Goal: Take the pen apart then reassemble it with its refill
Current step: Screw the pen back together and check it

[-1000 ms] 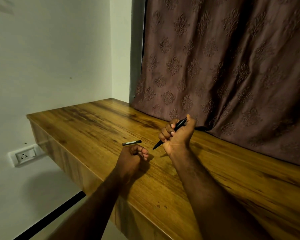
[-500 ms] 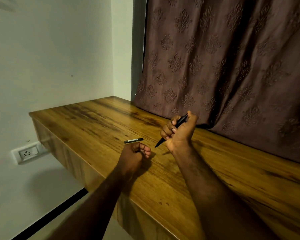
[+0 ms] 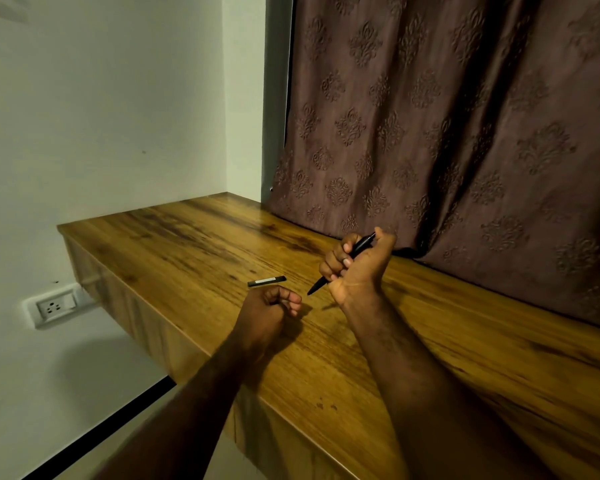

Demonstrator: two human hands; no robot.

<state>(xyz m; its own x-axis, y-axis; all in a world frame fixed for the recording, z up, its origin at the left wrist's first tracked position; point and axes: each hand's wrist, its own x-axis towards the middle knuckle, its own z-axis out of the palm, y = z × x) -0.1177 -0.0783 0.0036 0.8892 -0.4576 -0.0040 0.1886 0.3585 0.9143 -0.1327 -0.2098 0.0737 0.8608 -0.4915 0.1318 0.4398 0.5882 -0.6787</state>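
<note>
My right hand (image 3: 357,268) is wrapped around a black pen (image 3: 360,246), held slanted above the wooden desk (image 3: 194,244) with its pointed tip aimed down and to the left. A short black pen piece (image 3: 266,281) with a pale strip lies flat on the desk, just beyond my left hand. My left hand (image 3: 269,311) rests on the desk as a loose fist; I cannot see anything inside it. The two hands are a short gap apart.
A brown patterned curtain (image 3: 465,133) hangs along the desk's back edge. The desk's left end and front edge drop off beside a white wall with a socket (image 3: 54,306). A dark strip runs along the floor below.
The view has shifted slightly. Both hands hold nearly the same poses, and the pen piece on the desk has not moved.
</note>
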